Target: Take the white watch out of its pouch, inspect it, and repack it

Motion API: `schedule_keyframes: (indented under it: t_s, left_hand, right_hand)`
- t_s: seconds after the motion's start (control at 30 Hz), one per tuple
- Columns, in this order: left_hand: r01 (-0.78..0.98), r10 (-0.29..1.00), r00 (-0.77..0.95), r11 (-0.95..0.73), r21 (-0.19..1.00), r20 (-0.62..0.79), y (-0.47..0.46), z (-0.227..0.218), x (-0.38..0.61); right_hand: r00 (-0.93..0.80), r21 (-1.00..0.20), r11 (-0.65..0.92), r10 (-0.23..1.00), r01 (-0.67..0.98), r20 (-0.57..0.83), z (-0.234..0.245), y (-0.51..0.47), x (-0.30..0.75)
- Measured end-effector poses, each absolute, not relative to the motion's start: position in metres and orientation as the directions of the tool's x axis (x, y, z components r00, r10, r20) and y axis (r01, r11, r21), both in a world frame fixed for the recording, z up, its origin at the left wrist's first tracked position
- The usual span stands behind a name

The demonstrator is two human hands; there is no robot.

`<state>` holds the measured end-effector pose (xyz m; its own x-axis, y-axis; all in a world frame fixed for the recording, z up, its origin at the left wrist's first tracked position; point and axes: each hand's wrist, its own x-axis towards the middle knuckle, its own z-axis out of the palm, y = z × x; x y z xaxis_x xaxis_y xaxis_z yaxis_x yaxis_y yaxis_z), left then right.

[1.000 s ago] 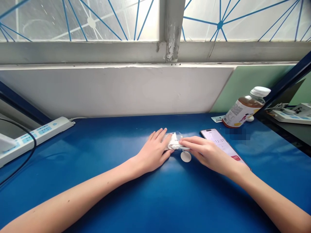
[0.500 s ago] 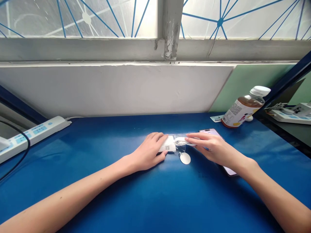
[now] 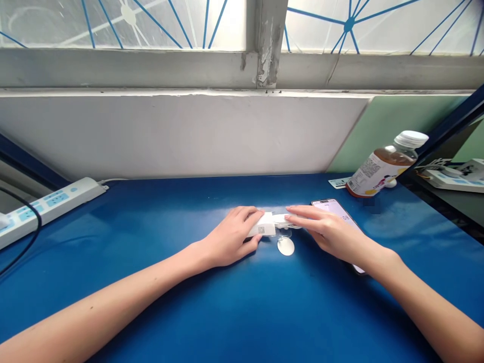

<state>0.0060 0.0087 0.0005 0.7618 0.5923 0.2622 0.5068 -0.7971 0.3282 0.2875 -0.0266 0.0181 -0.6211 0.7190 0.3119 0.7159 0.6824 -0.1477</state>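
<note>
A small white box with a printed square code lies on the blue table, its left end in my left hand. The thumb grips its near side and the fingers its far side. From the right, my right hand pinches a bundled white cable at the right end of the box. How deep the cable sits inside cannot be made out. A round white disc hangs off clear plastic just below that end. Under and behind my right hand lies a phone with its screen lit.
At the back right stands a bottle with a white cap, a small card beside it. A white power strip with a black cord is on the left. A wall closes off the table's back edge.
My right hand has moved slightly left with the white cable, which now sits closer against the box. The round disc has shifted a little left. The view has tilted slightly.
</note>
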Motion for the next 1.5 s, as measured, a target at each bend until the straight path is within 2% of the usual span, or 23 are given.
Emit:
schedule_keyframes:
  t_s: [0.17, 0.27, 0.5, 0.9, 1.3, 1.4, 1.5]
  left_hand:
    - [0.489, 0.566, 0.782, -0.817, 0.305, 0.262, 0.008, 0.002, 0.006]
    - [0.494, 0.56, 0.789, -0.823, 0.279, 0.254, 0.007, 0.003, 0.007]
    - [0.511, 0.584, 0.77, -0.805, 0.302, 0.255, 0.007, 0.001, 0.007]
    - [0.513, 0.581, 0.777, -0.807, 0.292, 0.243, 0.007, 0.002, 0.007]
    - [0.501, 0.564, 0.787, -0.821, 0.273, 0.252, 0.007, 0.001, 0.007]
    - [0.497, 0.566, 0.783, -0.819, 0.285, 0.26, 0.007, 0.001, 0.007]
    - [0.497, 0.569, 0.778, -0.817, 0.293, 0.266, 0.008, 0.001, 0.007]
  right_hand:
    - [-0.611, -0.188, 0.64, 0.767, 0.745, 0.193, 0.012, -0.029, 0.279]
    - [-0.613, -0.204, 0.635, 0.773, 0.745, 0.166, 0.011, -0.03, 0.275]
    - [-0.594, -0.134, 0.622, 0.78, 0.771, 0.198, 0.021, -0.031, 0.283]
    - [-0.528, -0.114, 0.551, 0.829, 0.826, 0.185, 0.025, -0.037, 0.275]
    - [-0.601, -0.212, 0.634, 0.773, 0.744, 0.2, 0.014, -0.047, 0.257]
    - [-0.587, -0.197, 0.616, 0.787, 0.762, 0.191, 0.016, -0.045, 0.26]
    - [-0.559, -0.155, 0.599, 0.795, 0.786, 0.237, 0.021, -0.043, 0.264]
